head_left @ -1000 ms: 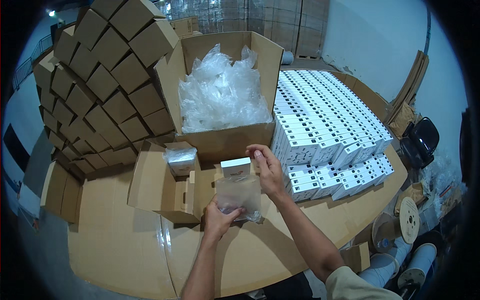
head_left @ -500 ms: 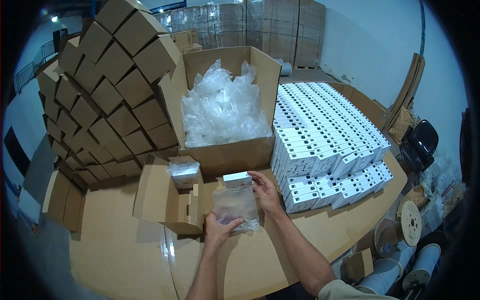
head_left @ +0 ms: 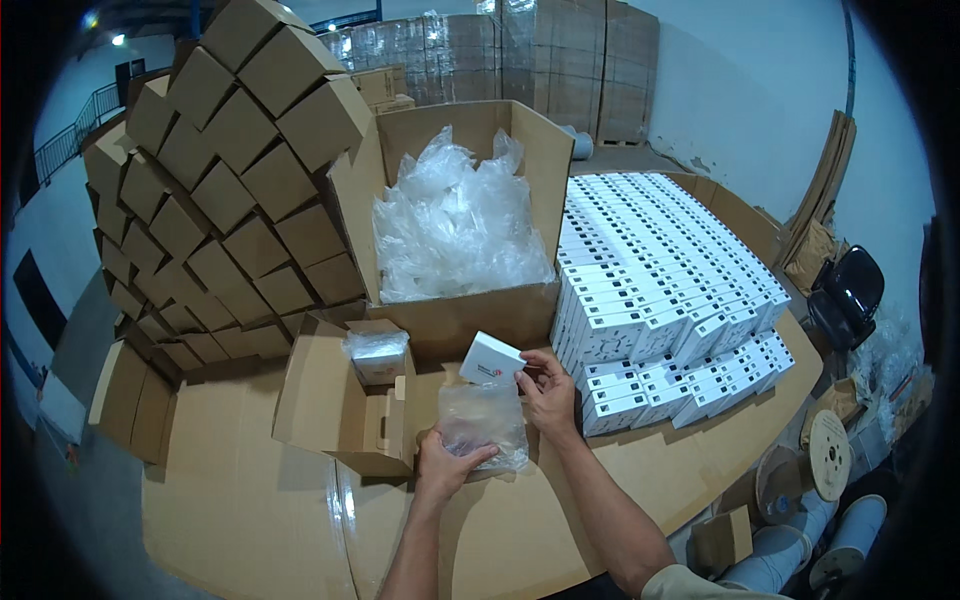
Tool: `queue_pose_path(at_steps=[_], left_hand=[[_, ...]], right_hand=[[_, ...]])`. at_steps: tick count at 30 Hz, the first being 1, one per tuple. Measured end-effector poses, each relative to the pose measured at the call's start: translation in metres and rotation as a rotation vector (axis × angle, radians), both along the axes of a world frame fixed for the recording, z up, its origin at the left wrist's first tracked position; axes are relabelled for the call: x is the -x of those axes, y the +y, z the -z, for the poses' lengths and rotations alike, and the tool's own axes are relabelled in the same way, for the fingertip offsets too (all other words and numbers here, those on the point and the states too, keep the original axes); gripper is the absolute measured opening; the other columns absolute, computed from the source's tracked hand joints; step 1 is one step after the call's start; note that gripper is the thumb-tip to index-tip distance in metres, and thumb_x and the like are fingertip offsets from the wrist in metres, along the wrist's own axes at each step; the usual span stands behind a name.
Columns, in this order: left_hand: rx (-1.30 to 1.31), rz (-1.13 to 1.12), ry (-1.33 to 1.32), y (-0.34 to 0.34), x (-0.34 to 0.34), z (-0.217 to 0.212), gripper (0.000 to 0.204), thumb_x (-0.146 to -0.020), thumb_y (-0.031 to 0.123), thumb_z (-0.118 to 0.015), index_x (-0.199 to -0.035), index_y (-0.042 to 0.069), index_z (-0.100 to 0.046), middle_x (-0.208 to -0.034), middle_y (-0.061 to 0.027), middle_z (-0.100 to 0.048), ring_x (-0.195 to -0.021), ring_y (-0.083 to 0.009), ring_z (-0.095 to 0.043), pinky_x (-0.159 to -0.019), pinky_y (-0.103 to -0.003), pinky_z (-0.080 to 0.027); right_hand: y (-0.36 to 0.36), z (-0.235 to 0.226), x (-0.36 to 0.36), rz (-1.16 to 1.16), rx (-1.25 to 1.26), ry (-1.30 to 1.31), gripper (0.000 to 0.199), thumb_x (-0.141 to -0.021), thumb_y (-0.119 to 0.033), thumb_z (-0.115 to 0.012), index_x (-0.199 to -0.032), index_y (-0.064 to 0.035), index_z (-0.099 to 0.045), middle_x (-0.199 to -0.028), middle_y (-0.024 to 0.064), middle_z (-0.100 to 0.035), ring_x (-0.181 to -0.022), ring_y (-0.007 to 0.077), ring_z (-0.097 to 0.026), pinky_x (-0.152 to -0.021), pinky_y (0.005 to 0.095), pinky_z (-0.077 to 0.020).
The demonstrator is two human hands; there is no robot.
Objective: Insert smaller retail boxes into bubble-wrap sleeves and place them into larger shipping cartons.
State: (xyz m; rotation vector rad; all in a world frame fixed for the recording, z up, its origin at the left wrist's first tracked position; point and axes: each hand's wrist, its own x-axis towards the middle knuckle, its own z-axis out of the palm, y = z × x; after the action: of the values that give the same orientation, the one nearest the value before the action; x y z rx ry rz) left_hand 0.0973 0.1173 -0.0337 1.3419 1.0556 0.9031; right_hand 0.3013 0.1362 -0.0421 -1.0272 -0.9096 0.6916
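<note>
We see our left hand (head_left: 445,468) pinching the lower edge of a crinkly clear plastic bag (head_left: 483,424), while our right hand (head_left: 548,392) grips a small, smooth white box (head_left: 491,360) by its right end. The box sits just above the bag's mouth, tilted, its long axis running from upper left to lower right. Both hover over a brown cardboard-covered table (head_left: 250,510). Behind them stands a large open carton (head_left: 455,210) full of glossy bags, with rows of white boxes (head_left: 660,280) on the right and stacked brown cartons (head_left: 215,190) on the left, in a warehouse.

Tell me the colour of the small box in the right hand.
White small box, head view.
</note>
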Motion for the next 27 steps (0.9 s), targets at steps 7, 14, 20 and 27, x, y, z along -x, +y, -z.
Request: queue_pose_path(at_steps=[7,14,20,27], left_hand=[[0.016,0.045,0.033,0.003,0.002,0.005,0.058,-0.067,0.019,-0.094,-0.113,0.001,-0.065,-0.109,-0.0102,-0.07,-0.099,-0.02,-0.066,-0.089,-0.035,-0.054],[0.08,0.101,0.024,0.002,0.003,-0.003,0.062,-0.068,0.008,-0.092,-0.12,0.0,-0.061,-0.113,-0.0094,-0.069,-0.101,-0.0184,-0.066,-0.087,-0.034,-0.055],[0.058,0.073,0.032,0.0,0.002,-0.004,0.06,-0.066,0.014,-0.094,-0.117,0.001,-0.064,-0.109,-0.0095,-0.07,-0.099,-0.0185,-0.066,-0.087,-0.034,-0.055],[0.013,0.059,0.096,0.001,0.002,-0.005,0.058,-0.067,0.016,-0.093,-0.115,0.001,-0.065,-0.109,-0.0095,-0.07,-0.099,-0.0187,-0.066,-0.088,-0.034,-0.054]], right_hand=[[-0.007,-0.016,0.002,0.01,0.002,0.136,0.031,-0.09,0.008,-0.067,-0.113,-0.0042,-0.05,-0.106,0.0052,-0.059,-0.095,0.0127,-0.064,-0.074,0.0247,-0.0578],[-0.011,-0.028,0.01,-0.005,-0.136,0.11,0.028,-0.09,0.01,-0.063,-0.11,-0.0011,-0.048,-0.108,0.0083,-0.056,-0.099,0.0178,-0.065,-0.084,0.0326,-0.0621],[-0.019,-0.041,0.011,0.01,-0.18,0.122,0.028,-0.089,0.01,-0.065,-0.11,-0.003,-0.051,-0.108,0.0079,-0.058,-0.101,0.0142,-0.061,-0.085,0.0275,-0.0561],[-0.017,-0.033,0.003,0.019,-0.153,0.064,0.026,-0.089,0.005,-0.066,-0.109,-0.0031,-0.052,-0.102,0.0056,-0.059,-0.095,0.0123,-0.06,-0.083,0.0262,-0.0527]])
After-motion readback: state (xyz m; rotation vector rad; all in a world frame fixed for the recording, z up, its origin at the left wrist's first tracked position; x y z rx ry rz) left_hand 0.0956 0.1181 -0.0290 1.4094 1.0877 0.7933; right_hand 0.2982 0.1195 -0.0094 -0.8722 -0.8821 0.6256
